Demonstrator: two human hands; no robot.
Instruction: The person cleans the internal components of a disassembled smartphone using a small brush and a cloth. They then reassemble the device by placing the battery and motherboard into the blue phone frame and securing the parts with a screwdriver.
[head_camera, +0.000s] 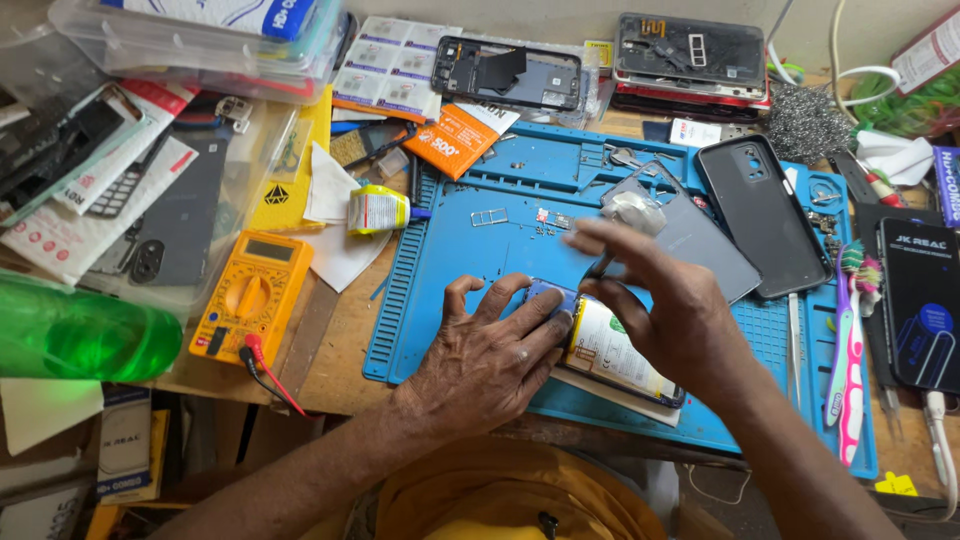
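Note:
An opened phone (612, 352) with its white-labelled battery exposed lies on the blue work mat (480, 240) near the front edge. My left hand (488, 352) presses flat on the phone's upper left end, fingers spread. My right hand (660, 300) hovers over the phone's top, fingers pinched on a thin dark tool whose tip points down at the phone. A grey back cover (700, 240) lies on the mat just behind my right hand.
A yellow multimeter (250, 295) with red and black leads sits left of the mat. A glue tube (380, 210), a green bottle (80, 335), a black phone case (765, 215), toothbrushes (850, 350) and stacked phone parts (690, 55) crowd the bench.

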